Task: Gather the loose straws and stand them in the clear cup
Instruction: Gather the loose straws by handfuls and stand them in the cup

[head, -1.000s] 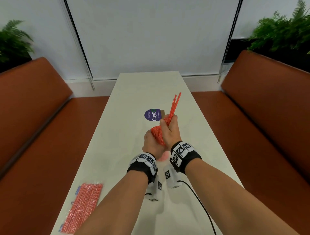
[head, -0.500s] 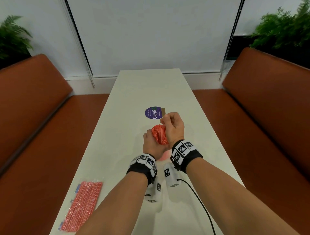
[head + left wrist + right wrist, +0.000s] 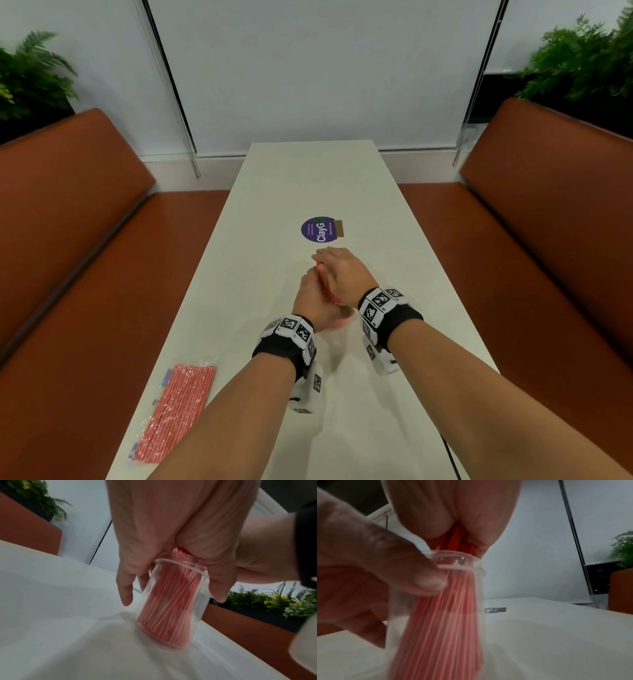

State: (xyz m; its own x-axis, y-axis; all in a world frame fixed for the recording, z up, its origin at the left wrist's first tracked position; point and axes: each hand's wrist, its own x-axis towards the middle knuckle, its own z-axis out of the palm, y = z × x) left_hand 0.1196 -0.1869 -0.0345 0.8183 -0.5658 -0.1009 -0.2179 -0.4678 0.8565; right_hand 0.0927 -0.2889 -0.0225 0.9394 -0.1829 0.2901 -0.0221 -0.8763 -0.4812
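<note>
- Your left hand [image 3: 313, 301] grips the clear plastic cup [image 3: 173, 601], which stands slightly tilted on the long white table [image 3: 308, 178], just in front of you and near the round purple sticker [image 3: 318, 230].
- In the left wrist view your fingers [image 3: 126, 588] hang down the far side of the cup wall and your thumb [image 3: 217, 582] runs down the other side, so the cup is steadied from both sides.
- Your right hand [image 3: 342, 270] lies flat over the top ends of the bundle of thin red-orange straws [image 3: 443, 615], palm down, fingers fairly straight; it presses on them rather than grasping them.
- The straws already stand inside the cup, their lower ends spread across its base and their tops bunched under your palm.
- Judged from this, you are on the seating step: tamping the bundle down so the ends sit level.
- The next move calls for lifting the right palm straight up, so that no straw is dragged out, while the left hand keeps the cup from tipping.
- A clear plastic packet of red-orange straws [image 3: 174, 411] lies at the near left edge of the table, well apart from the cup; whether it is sealed, or counts among the loose ones, I cannot tell.
</note>
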